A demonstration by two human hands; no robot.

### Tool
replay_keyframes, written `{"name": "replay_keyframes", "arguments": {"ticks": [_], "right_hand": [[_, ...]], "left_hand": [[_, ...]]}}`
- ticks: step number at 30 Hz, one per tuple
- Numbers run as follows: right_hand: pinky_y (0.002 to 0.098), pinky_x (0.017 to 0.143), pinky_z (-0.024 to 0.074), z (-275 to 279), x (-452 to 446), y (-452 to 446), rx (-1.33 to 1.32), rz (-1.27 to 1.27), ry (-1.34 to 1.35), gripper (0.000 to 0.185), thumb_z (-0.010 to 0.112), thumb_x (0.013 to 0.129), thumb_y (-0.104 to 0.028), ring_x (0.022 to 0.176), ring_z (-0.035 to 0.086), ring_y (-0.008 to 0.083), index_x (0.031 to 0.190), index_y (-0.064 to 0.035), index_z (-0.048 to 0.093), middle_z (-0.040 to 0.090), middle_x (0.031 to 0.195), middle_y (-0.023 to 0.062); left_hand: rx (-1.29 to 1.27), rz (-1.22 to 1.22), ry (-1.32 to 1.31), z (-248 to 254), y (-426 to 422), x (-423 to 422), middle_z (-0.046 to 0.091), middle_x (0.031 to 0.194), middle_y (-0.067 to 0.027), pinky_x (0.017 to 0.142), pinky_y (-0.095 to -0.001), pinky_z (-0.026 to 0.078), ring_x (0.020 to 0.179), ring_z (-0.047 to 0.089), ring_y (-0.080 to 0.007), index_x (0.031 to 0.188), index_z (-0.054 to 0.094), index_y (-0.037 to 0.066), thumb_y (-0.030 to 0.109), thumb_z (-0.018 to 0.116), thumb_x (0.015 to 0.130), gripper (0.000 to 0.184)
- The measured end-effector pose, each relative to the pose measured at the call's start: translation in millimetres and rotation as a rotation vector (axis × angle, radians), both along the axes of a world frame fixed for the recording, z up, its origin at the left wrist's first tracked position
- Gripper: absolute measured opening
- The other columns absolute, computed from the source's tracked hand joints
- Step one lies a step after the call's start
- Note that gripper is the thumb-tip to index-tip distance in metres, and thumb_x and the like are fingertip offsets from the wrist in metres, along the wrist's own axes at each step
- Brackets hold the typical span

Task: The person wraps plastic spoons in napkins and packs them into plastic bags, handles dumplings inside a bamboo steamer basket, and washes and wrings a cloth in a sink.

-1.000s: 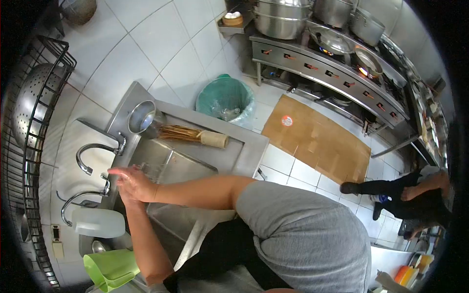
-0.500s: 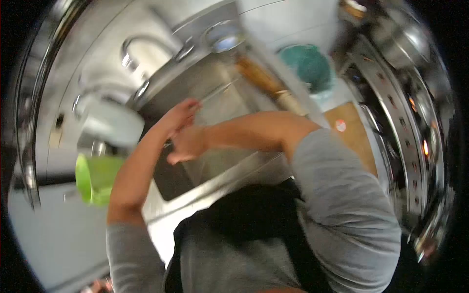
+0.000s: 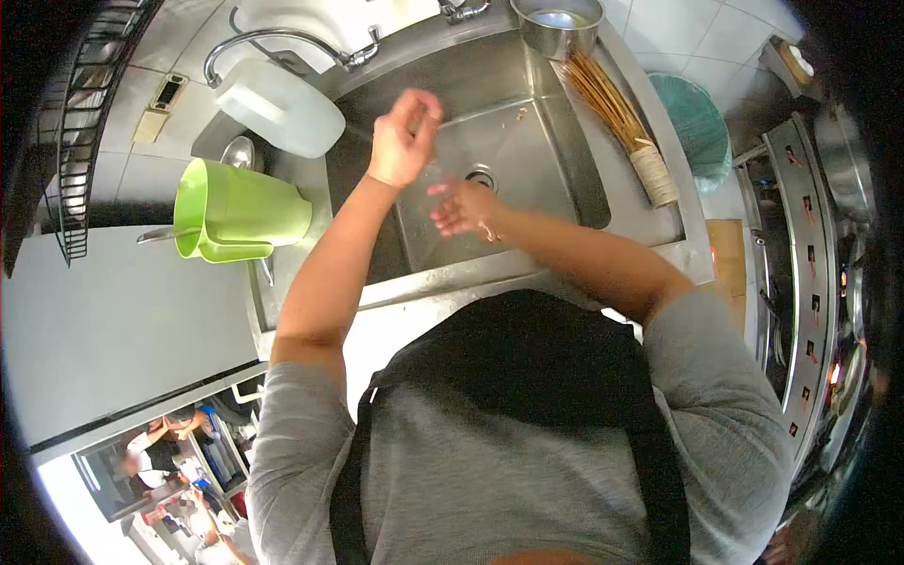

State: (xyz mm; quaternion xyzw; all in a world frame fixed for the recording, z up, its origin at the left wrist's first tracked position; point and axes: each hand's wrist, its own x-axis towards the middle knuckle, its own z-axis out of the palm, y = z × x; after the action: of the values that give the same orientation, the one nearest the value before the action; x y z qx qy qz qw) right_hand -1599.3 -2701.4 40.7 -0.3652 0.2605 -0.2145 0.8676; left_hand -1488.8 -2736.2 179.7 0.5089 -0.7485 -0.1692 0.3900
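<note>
Over the steel sink [image 3: 565,160], my left hand [image 3: 405,139] is raised with its fingers loosely bent, and nothing shows in it. Lower and to its right, my right hand [image 3: 466,209] is open, fingers apart, with a whitish wet streak near the wrist. The two hands are apart and touch no object. Below them the drain [image 3: 481,179] shows in the sink floor, with small brown scraps near the far side. A curved chrome faucet [image 3: 282,36] arches over the counter at the upper left, away from my hands.
Left of the sink stand a whitish plastic jug [image 3: 282,108] and a green pitcher [image 3: 250,212]. At right lie a bundle of thin sticks [image 3: 607,104] and a metal pot [image 3: 557,28]. Beyond are a green-lined bin [image 3: 692,127] and a stove [image 3: 815,254] with a flame. People appear at lower left.
My hands were together, one crossing the other over the sink; now they are separated, the left higher. The head view has shifted and become sharper.
</note>
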Motion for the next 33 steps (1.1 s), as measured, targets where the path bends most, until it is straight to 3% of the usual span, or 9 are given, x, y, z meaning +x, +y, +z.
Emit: {"name": "replay_keyframes", "arguments": {"ticks": [2, 3, 6, 12, 17, 22, 25, 29, 33], "right_hand": [[0.0516, 0.092, 0.0418, 69.2, -20.3, 11.6, 0.786, -0.076, -0.208, 0.057, 0.054, 0.081, -0.059, 0.116, 0.048, 0.0344, 0.106, -0.0074, 0.06, 0.059, 0.11, 0.0179], [0.0483, 0.099, 0.0389, 54.1, -13.3, 11.1, 0.6, 0.195, -0.718, 0.055, 0.05, 0.086, -0.056, 0.12, 0.044, 0.0388, 0.109, -0.0075, 0.059, 0.059, 0.111, 0.0205], [0.053, 0.098, 0.0379, 38.1, 8.2, 9.6, 0.595, 0.055, -0.959, 0.047, 0.054, 0.088, -0.043, 0.109, 0.052, 0.0396, 0.12, -0.0077, 0.052, 0.056, 0.12, 0.0177], [0.0381, 0.082, 0.05, 78.0, 9.6, 1.8, 0.508, -0.472, -0.857, 0.018, 0.062, 0.084, -0.019, 0.091, 0.061, 0.0244, 0.096, -0.0075, 0.055, 0.063, 0.098, 0.0132], [0.0391, 0.074, 0.0507, 95.5, 15.6, 1.8, 0.637, -0.66, -0.654, 0.018, 0.057, 0.087, -0.025, 0.079, 0.061, 0.0261, 0.095, -0.0107, 0.05, 0.06, 0.087, 0.0094], [0.0446, 0.072, 0.0526, 56.7, 22.2, 20.8, 0.322, -0.418, -0.397, 0.031, 0.053, 0.089, -0.04, 0.081, 0.062, 0.0276, 0.101, -0.0108, 0.051, 0.061, 0.091, 0.0107], [0.045, 0.073, 0.0533, 49.2, -6.4, 27.2, 0.518, 0.065, -0.631, 0.044, 0.051, 0.088, -0.05, 0.084, 0.063, 0.0286, 0.104, -0.0096, 0.055, 0.062, 0.096, 0.0117], [0.0424, 0.087, 0.0489, 122.2, -22.1, 44.7, 0.478, 0.12, -0.352, 0.027, 0.062, 0.086, -0.033, 0.096, 0.06, 0.0281, 0.09, -0.0062, 0.059, 0.062, 0.092, 0.0121], [0.0404, 0.092, 0.0461, 89.1, 12.1, 33.3, 0.463, -0.115, -0.661, 0.011, 0.062, 0.084, -0.015, 0.095, 0.059, 0.0256, 0.088, -0.0054, 0.059, 0.061, 0.088, 0.0098]], "left_hand": [[0.011, -0.232, -0.246, 6.2, 28.5, -6.5, 0.06, 0.069, -0.008, 0.057, -0.0306, 0.049, 0.064, 0.062, -0.0183, 0.088, 0.056, 0.005, 0.009, 0.059, 0.083, 0.007], [-0.114, -0.405, -0.308, 7.6, 39.2, -14.1, 0.06, 0.07, -0.0112, 0.059, -0.0342, 0.049, 0.065, 0.062, -0.0277, 0.086, 0.057, 0.004, 0.009, 0.063, 0.079, 0.01], [-0.233, -0.521, -0.29, -2.6, 68.0, -21.9, 0.06, 0.071, -0.0109, 0.059, -0.033, 0.049, 0.064, 0.063, -0.0244, 0.079, 0.057, 0.004, 0.006, 0.07, 0.074, 0.014], [-0.104, 0.184, 0.707, -4.6, 71.7, -24.5, 0.056, 0.067, -0.0041, 0.064, -0.0272, 0.05, 0.053, 0.05, -0.0102, 0.09, 0.044, 0.008, 0.001, 0.061, 0.084, 0.019], [-0.128, 0.124, 0.927, -2.9, 65.6, -23.7, 0.047, 0.06, -0.0022, 0.06, -0.0285, 0.051, 0.05, 0.045, -0.0082, 0.092, 0.039, 0.01, 0.003, 0.055, 0.089, 0.018], [-0.26, 0.199, 0.255, -19.7, 61.6, 3.1, 0.052, 0.065, -0.0032, 0.052, -0.0272, 0.048, 0.055, 0.054, -0.0129, 0.091, 0.046, 0.008, 0.002, 0.059, 0.085, 0.016], [-0.276, -0.367, -0.317, 1.3, 82.5, 9.7, 0.056, 0.068, -0.0049, 0.054, -0.0345, 0.047, 0.06, 0.057, -0.0234, 0.085, 0.055, 0.008, 0.011, 0.066, 0.073, 0.016], [-0.354, -0.896, -0.547, -4.4, 107.1, 0.1, 0.058, 0.071, -0.0065, 0.057, -0.0396, 0.045, 0.062, 0.057, -0.0267, 0.074, 0.056, 0.009, 0.02, 0.062, 0.062, 0.017], [-0.032, -0.668, -0.902, 18.2, 102.1, 5.2, 0.055, 0.067, -0.0049, 0.057, -0.0395, 0.046, 0.062, 0.057, -0.0242, 0.081, 0.052, 0.009, 0.012, 0.06, 0.074, 0.011]]}}
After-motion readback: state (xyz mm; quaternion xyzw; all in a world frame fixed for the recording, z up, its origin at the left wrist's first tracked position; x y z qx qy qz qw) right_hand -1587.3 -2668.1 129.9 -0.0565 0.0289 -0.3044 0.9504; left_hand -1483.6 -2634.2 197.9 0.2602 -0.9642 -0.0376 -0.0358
